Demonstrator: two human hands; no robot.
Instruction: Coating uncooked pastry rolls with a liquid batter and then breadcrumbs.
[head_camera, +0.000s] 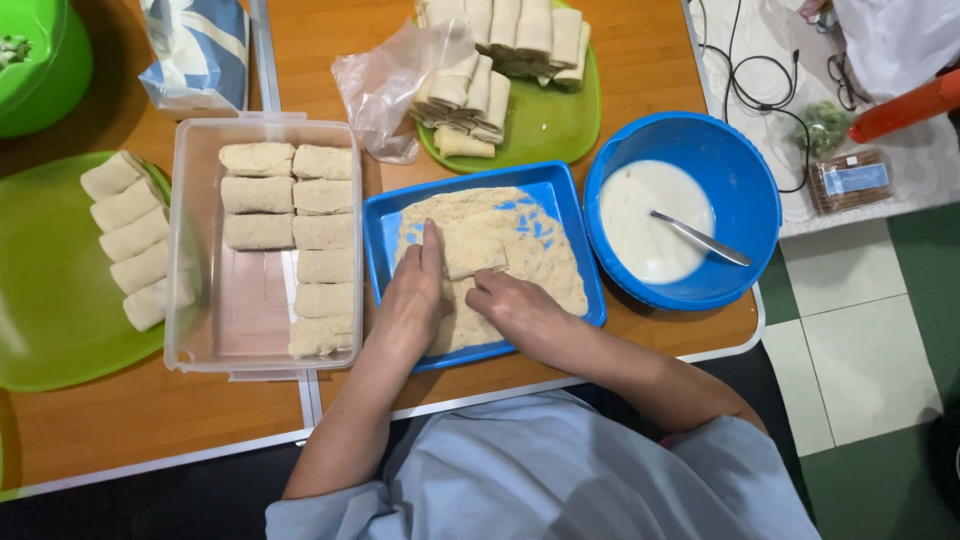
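The roll lies sideways in the blue tray of crumbs, between both hands. The left hand presses flat beside it. The right hand pinches its near edge.

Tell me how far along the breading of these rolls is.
Done: about nine crumbed rolls lie packed in the clear plastic container, and five more sit on the left green plate. In hand: the left hand and right hand press one roll into the crumbs in the blue tray. Left: a pile of plain rolls on the far green plate, beside the blue bowl of batter.
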